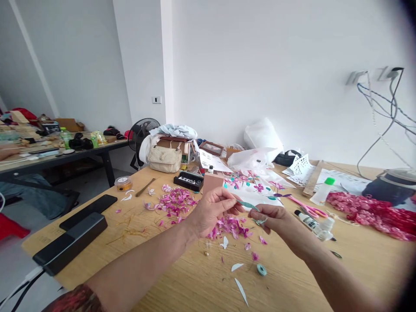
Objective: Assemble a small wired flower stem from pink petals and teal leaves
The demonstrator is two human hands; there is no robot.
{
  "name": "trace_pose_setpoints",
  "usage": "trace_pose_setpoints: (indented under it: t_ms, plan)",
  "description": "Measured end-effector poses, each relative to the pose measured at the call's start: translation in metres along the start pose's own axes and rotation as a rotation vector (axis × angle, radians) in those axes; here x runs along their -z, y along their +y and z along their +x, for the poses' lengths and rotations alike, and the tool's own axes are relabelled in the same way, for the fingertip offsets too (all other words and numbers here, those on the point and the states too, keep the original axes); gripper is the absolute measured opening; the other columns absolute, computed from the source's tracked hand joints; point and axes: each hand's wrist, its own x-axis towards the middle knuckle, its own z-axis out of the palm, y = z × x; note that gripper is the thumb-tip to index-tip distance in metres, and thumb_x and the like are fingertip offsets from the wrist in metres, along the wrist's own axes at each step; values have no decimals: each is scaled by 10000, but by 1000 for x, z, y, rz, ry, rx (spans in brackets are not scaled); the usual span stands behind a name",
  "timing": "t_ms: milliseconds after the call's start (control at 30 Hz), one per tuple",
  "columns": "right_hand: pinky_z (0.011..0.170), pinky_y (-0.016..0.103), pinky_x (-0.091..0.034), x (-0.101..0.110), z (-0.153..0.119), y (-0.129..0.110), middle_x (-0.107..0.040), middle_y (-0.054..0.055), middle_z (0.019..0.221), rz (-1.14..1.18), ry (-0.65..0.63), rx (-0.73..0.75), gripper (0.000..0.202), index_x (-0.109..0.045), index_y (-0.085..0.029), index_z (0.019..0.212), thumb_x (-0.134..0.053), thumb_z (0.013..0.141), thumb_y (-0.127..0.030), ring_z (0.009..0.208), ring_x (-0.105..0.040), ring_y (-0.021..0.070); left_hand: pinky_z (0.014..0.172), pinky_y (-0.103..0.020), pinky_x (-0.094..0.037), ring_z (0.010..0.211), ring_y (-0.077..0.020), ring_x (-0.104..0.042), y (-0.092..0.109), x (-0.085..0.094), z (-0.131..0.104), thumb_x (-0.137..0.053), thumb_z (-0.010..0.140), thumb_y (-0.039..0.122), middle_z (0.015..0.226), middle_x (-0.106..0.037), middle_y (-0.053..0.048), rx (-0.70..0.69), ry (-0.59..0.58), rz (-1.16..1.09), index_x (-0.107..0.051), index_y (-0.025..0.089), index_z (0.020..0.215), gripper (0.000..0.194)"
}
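Above the wooden table (201, 281), the left hand (211, 212) pinches one end of a slim teal paper leaf (247, 205); its long axis points toward the right hand (273, 219), whose closed grip holds a teal strip (261, 221).

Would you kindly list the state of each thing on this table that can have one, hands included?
left hand: raised over the table, fingers pinching one end of the green leaf strip.
right hand: shut on the strip's other end.
green leaf strip: held between both hands, off the table.
pink scissors: lying flat, unused.
glue bottle: green cap on, tilted.
green tape roll: lying flat on the table.
beige handbag: upright, flap closed.
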Motion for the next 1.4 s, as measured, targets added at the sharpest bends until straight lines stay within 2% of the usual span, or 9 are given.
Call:
trace_pose_setpoints:
  t_ms: [133,300,467,533,633,733,833,1200,1400]
  plan:
    - [411,204,-259,10,-9,3,-502,-37,510,-31,-69,-70,287,-649,-185,643,-609,725,-457,432,-318,66,699,-251,-443,687,-104,-604,-1,9,5,-678,708,259,713,-633,-15,-97,159,59,-554,131,733,180]
    - [548,286,-461,43,-15,51,-664,36,644,-288,-205,-20,173,-700,-223,678,-607,733,-358,601,-596,176,729,-259,-451,697,-101,-603,5,18,7,-665,705,233,748,-635,-11,-166,242,55,-554,136,723,148]
    - [785,493,-444,93,-19,69,-678,185,997,-843,387,180,132,-716,-234,762,-645,678,-305,899,-621,360,735,-266,-464,712,-110,-602,8,23,8,-601,759,233,734,-633,-17,-244,317,265,-558,142,738,103]
    - [843,518,-407,85,-22,46,-645,207,1066,-897,529,265,226,-707,-199,849,-601,727,-358,996,-577,388,733,-274,-470,718,-120,-604,8,20,8,-592,767,242,731,-630,-19,-266,302,337,-554,145,741,107]
    - [769,468,-483,34,-23,0,-606,124,1185,-626,479,279,336,-656,-251,1012,-571,757,-453,977,-599,333,710,-273,-476,728,-131,-606,7,11,7,-576,780,255,752,-629,-30,-279,242,404,-543,150,741,116]
    - [646,374,-533,-23,-13,-27,-658,122,1077,-195,297,208,403,-622,-220,1073,-589,750,-459,862,-640,259,698,-269,-484,745,-130,-609,6,0,4,-559,788,241,841,-623,-42,-307,194,429,-535,153,747,100]
    - [532,304,-506,-52,0,-33,-689,71,796,70,301,203,386,-614,-192,1018,-599,740,-459,647,-622,184,711,-272,-491,748,-123,-605,4,-5,2,-532,801,213,852,-609,-36,-342,162,462,-538,155,759,71]
    - [391,209,-274,-36,14,-32,-440,-48,496,133,372,236,244,-555,-185,647,-619,675,-419,445,-349,80,694,-261,-475,686,-114,-584,-1,-9,10,-584,774,240,701,-601,-6,-193,149,340,-554,149,739,103]
    - [491,242,-362,-19,22,-34,-537,-18,550,100,398,257,207,-565,-186,632,-623,661,-382,530,-461,117,680,-243,-461,664,-99,-585,-6,-13,21,-674,723,262,704,-625,-24,-34,79,57,-583,126,744,165]
